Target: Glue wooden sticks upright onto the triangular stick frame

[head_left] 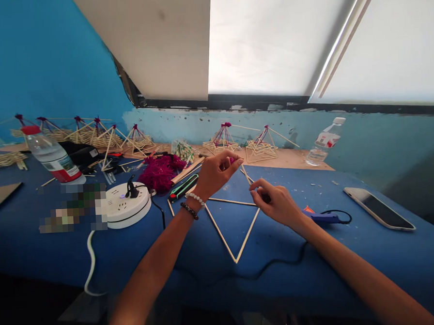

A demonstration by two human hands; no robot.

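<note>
My left hand point(219, 173), wearing two bead bracelets, is raised above the table with thumb and forefinger pinched at the upper end of a thin wooden stick point(245, 174). Something purple shows by its fingers, too small to name. My right hand point(275, 200) is closed in a pinch at the stick's lower end. Below them a triangle of pale wooden sticks point(220, 232) lies flat, one corner pointing toward me. Beside my right wrist rests a blue glue gun point(323, 217). A green and black utility knife point(184, 187) lies beyond my left wrist.
A white round power strip point(128, 213) with a plugged-in cord stands left, near purple yarn point(161, 172) and a red-capped bottle point(54, 156). Several stick pyramids point(221, 140) line the wall. On the right are a phone point(379, 209) and another water bottle point(325, 142).
</note>
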